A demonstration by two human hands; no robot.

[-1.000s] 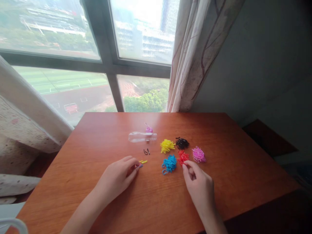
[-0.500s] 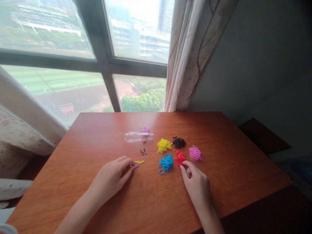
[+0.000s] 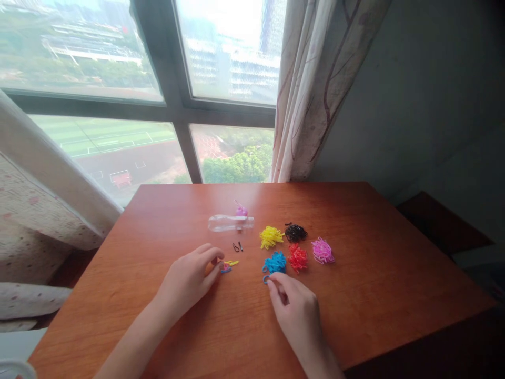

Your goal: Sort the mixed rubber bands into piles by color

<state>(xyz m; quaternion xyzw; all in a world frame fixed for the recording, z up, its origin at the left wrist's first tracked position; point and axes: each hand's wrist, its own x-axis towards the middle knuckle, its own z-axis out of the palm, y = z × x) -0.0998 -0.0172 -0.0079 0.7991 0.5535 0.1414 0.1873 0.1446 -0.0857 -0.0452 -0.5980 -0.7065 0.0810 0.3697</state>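
My left hand [image 3: 193, 273] rests on the table with fingers curled. Its thumb and index finger close round the near end of a few small joined loops [image 3: 231, 265] in yellow, pink and blue. My right hand [image 3: 296, 302] is at the lower edge of the blue loop pile [image 3: 275, 262], thumb and index fingertip pinching a single blue loop [image 3: 265, 280]. Beyond that hand lies a red loop pile [image 3: 298, 257]. Farther round are the yellow pile [image 3: 271, 237], the black pile [image 3: 295, 233] and the pink pile [image 3: 323, 250].
A clear plastic bottle [image 3: 231, 223] lies on its side, a purple piece [image 3: 241, 210] with a loop behind it. Two small black pieces [image 3: 238, 247] sit nearer. The wooden table [image 3: 181, 210] meets a window and curtain [image 3: 302, 105]. A white rim [image 3: 18, 368] shows at lower left.
My right hand has left the red pile and moved left and nearer to the blue pile's loose loop. My left hand stays by the joined loops. The whole view has shifted slightly.
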